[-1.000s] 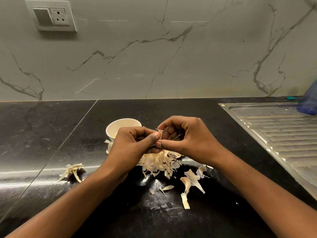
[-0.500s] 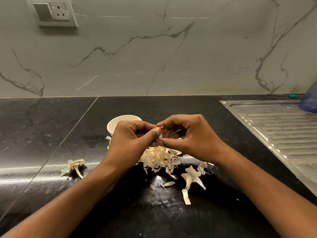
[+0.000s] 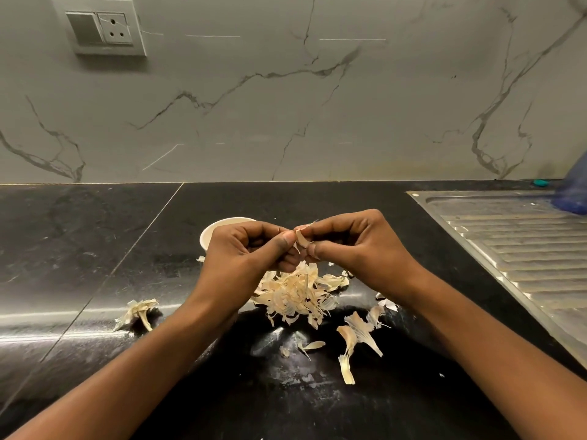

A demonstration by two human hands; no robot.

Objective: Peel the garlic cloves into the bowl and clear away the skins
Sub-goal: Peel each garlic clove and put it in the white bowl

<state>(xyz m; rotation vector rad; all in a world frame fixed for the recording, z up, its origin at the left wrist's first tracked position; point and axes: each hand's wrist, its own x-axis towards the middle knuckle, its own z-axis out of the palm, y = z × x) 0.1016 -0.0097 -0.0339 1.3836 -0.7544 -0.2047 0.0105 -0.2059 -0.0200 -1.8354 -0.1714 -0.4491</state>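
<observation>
Both hands meet above the black counter, pinching one small garlic clove (image 3: 302,239) between their fingertips. My left hand (image 3: 251,249) holds it from the left with curled fingers. My right hand (image 3: 352,246) grips it from the right, thumb underneath. A white bowl (image 3: 219,228) stands just behind my left hand, mostly hidden by it. A heap of pale garlic skins (image 3: 295,293) lies on the counter below the hands, with loose skins (image 3: 355,338) scattered to the right.
A separate clump of skin and stem (image 3: 138,312) lies to the left on the counter. A steel sink drainboard (image 3: 521,246) takes the right side, with a blue object (image 3: 571,192) at its far corner. A marble wall with a socket (image 3: 104,30) stands behind.
The hands stay together on the clove; the fingertips have shifted a little and more of the pale clove shows between them. The view tilted slightly.
</observation>
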